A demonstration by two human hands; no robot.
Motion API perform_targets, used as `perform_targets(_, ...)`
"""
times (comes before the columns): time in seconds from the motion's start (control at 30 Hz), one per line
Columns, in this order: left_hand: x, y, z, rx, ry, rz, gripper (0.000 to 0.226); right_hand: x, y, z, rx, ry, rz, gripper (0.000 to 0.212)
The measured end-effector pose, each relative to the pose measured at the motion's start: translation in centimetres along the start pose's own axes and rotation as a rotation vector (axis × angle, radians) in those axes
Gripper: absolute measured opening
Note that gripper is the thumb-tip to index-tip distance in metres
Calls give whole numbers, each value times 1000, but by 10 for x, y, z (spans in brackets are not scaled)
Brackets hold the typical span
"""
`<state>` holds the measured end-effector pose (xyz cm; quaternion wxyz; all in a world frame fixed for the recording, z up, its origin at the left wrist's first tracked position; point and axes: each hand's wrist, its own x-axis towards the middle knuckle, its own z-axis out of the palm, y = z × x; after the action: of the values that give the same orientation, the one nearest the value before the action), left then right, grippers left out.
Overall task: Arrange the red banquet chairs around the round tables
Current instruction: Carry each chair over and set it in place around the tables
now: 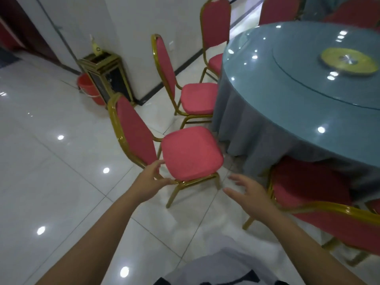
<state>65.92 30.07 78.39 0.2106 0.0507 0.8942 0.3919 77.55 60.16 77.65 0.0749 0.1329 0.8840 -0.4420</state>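
Note:
A red banquet chair (191, 153) with a gold frame stands on the tiles just left of the round table (287, 95), which has a grey-blue cloth. My left hand (153, 182) is at the near left corner of its seat, thumb over the cushion edge and fingers at the gold rail below. My right hand (249, 195) hovers open to the right of the seat, touching nothing. A second chair (197, 97) and a third chair (216, 60) stand further along the table's left side. A fourth chair (320, 208) sits at the table's near edge, to my right.
A gold-trimmed bin stand (107, 79) and a red bucket (88, 89) sit against the white wall at the left. More red chairs (281, 9) stand beyond the table. A gold turntable centre (347, 61) tops the table. Glossy white tiles stretch to the left.

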Motion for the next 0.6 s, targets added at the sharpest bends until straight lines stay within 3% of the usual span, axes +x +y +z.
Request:
perform_targets(0.27,40,-48,-97,-142,209,-30,24,113,-77,70,38,-111,-55,47)
perform_targets(0.5,118,-66,-202,-7,329,-14,20,221,-164,139,150,-209,-113,49)
perform_targets(0.6,164,-82,-245,158,298,-21,35,257,-204,169,243,-288,-122,49)
